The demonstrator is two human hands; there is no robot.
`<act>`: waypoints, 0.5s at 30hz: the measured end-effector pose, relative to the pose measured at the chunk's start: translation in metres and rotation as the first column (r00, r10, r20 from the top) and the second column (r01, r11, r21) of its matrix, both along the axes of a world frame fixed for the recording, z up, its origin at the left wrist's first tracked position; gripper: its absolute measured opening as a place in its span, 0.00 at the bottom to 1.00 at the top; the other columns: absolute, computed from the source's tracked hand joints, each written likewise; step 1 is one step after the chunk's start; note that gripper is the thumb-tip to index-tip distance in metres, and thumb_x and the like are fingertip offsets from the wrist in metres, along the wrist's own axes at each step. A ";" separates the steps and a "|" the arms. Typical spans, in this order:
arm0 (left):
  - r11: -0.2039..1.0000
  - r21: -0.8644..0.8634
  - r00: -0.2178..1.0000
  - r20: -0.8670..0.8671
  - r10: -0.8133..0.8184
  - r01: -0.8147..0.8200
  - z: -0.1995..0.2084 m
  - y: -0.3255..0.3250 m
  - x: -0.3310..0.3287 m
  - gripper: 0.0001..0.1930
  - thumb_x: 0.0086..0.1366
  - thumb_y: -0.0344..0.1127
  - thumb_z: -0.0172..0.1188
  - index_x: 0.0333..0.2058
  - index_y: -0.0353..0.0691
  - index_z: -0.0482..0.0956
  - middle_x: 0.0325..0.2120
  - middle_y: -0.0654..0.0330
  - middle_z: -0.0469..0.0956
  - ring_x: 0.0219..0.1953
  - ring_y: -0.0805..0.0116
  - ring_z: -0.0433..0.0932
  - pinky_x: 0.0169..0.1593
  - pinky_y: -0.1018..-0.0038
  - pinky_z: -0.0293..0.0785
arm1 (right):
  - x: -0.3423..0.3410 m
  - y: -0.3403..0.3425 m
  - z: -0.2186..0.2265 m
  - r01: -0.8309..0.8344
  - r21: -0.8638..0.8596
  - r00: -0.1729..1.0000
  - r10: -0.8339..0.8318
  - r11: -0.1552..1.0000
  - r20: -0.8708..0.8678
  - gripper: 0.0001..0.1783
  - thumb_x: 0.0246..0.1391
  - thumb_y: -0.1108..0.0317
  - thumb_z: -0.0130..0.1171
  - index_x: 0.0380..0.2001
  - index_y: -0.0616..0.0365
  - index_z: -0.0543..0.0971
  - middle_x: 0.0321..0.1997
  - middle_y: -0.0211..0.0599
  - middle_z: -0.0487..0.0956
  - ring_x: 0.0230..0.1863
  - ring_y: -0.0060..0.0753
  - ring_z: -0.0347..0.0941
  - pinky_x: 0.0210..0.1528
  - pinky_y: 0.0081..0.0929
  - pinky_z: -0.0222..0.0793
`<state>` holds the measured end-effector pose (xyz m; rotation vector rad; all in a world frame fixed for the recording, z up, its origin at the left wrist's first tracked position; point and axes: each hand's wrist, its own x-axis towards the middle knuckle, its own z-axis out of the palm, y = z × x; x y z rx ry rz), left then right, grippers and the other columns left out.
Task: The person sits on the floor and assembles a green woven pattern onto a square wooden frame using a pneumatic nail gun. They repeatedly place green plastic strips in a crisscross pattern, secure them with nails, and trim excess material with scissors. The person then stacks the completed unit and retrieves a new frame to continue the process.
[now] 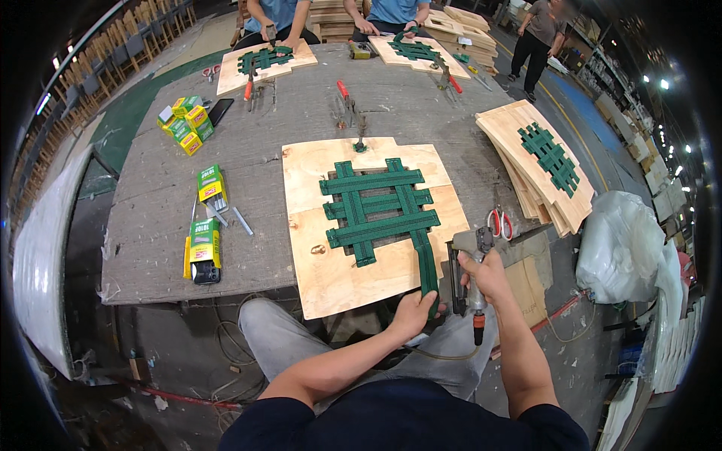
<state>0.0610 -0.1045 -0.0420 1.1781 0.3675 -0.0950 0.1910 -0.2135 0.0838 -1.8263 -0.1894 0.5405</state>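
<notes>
A plywood panel (pixel 444 180) lies at the table's near edge, with green webbing straps (pixel 376 181) woven crosswise over its cut-out. My left hand (pixel 412 313) grips the loose end of one green strap (pixel 426 263), which runs down from the weave past the panel's near edge. In my right hand (pixel 487 275) is a grey pneumatic staple gun (pixel 468 248), held beside the panel's right corner, apart from the strap. A clamp (pixel 360 143) sits at the panel's far edge. Red-handled scissors (pixel 499 223) lie just beyond the staple gun.
Yellow-green staple boxes (pixel 204 244) and loose staple strips (pixel 242 221) lie on the left of the table (pixel 165 263). Stacked panels (pixel 519 139) stand at the right, near a plastic-wrapped bundle (pixel 620 244). Two co-workers (pixel 278 15) handle similar panels opposite; another person (pixel 538 41) stands far right.
</notes>
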 end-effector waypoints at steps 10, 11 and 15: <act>0.973 0.221 0.996 -0.047 0.082 -0.070 0.067 0.132 0.119 0.22 0.78 0.47 0.45 0.44 0.34 0.82 0.38 0.59 0.86 0.32 0.73 0.77 0.37 0.70 0.73 | 0.010 0.029 -0.005 -0.158 -0.034 0.987 0.156 0.987 -0.042 0.17 0.60 0.66 0.65 0.48 0.64 0.75 0.31 0.32 0.79 0.17 0.21 0.71 0.17 0.22 0.64; 0.972 0.232 0.995 -0.093 0.043 -0.020 0.065 0.133 0.124 0.23 0.79 0.48 0.45 0.44 0.34 0.82 0.38 0.60 0.86 0.29 0.76 0.74 0.32 0.72 0.72 | 0.012 0.030 -0.004 -0.156 -0.078 0.987 0.152 0.985 -0.057 0.17 0.60 0.66 0.65 0.48 0.63 0.75 0.30 0.32 0.79 0.17 0.21 0.71 0.18 0.22 0.64; 0.992 0.125 0.996 -0.087 0.009 0.002 0.053 0.129 0.131 0.22 0.79 0.47 0.44 0.45 0.36 0.82 0.36 0.63 0.85 0.22 0.78 0.66 0.25 0.74 0.65 | 0.019 0.033 -0.013 -0.136 -0.178 0.989 0.125 0.975 -0.072 0.17 0.59 0.65 0.66 0.47 0.63 0.75 0.30 0.32 0.79 0.17 0.22 0.71 0.18 0.23 0.65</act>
